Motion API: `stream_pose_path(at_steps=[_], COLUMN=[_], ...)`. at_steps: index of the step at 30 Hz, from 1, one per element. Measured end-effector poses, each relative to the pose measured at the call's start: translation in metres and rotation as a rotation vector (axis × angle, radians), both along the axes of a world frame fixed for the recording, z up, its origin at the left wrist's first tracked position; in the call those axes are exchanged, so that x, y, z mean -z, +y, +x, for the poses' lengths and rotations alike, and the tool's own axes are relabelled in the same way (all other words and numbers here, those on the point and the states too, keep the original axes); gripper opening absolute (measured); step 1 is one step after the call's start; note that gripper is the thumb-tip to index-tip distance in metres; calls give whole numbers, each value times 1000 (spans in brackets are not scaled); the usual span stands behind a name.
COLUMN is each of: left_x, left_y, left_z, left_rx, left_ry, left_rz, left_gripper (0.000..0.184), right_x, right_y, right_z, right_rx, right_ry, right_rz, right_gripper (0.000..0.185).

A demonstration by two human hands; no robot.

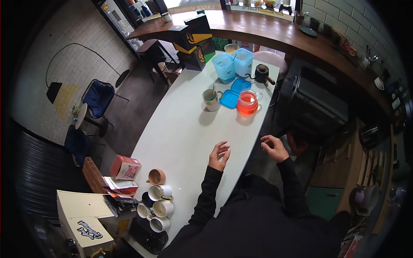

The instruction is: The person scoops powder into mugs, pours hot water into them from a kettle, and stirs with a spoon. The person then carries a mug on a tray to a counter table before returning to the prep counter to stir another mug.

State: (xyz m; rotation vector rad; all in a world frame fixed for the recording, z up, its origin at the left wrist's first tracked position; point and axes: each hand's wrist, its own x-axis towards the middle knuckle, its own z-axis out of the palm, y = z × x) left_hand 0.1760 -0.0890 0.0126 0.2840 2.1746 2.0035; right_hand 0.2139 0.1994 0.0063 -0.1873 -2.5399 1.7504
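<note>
Over the white table (180,124) my left hand (220,155) hovers palm inward, its fingers loosely curved and apart, holding nothing. Just past the table's right edge, my right hand (274,148) is raised with bent, parted fingers and nothing in them. Farther ahead stands a glass pitcher of red liquid (247,104). Left of it is a mug (211,101) with a spoon in it. Two blue lids (229,99) lie between them, partly overlapping. Behind are two blue plastic containers (223,67) and a small black kettle (261,74) with a wooden knob.
Several cups (163,209) and a brown cup (156,176) stand at the table's near left, beside a red box (125,167) and papers. Black boxes (198,53) are stacked at the far end. A large dark bin (320,92) stands right of the table.
</note>
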Motion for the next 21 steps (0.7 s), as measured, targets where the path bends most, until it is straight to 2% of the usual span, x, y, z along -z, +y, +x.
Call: stream_pose_path(at_steps=[1, 6, 7, 8, 10, 12, 14, 15, 17, 18, 20, 21], left_x=[6, 36, 33, 36, 39, 32, 42, 39, 27, 23, 23, 26], left_y=[2, 5, 5, 8, 11, 18, 16, 18, 16, 18, 23, 23], left_z=[-3, -30, -39, -50, -84, -127, -180, -193, -221, -233, -253, -258], left_rx=[5, -79, -94, -105, -209, -311, -379, -402, -465, -450, -396, -413], left_ry=[4, 10, -20, -25, 64, 179, 371, 369, 436, 411, 413, 405], left_rz=[21, 99, 64, 67, 64, 13, -101, -105, -386, -388, -223, -232], left_gripper=[41, 56, 64, 64, 78, 90, 101, 101, 111, 120, 113, 113], right_x=[8, -15, -14, -16, -19, -19, -24, -25, -29, -31, -39, -42], right_y=[4, -1, -1, -3, 0, 7, 13, 16, 24, 28, 36, 40], right_z=[6, 37, 37, 35, 26, 11, -8, -20, -50, -67, -92, -104], right_rx=[-41, -19, 21, 56, 49, 92, 27, 10, -31, -55, -59, -56], right_ry=[37, -50, -12, 26, 44, 39, 47, 55, 85, 93, 126, 118], right_rz=[11, -53, -86, -126, -157, -208, -192, -211, -207, -214, -160, -170], right_gripper=[21, 24, 23, 23, 22, 21, 19, 19, 18, 18, 18, 18])
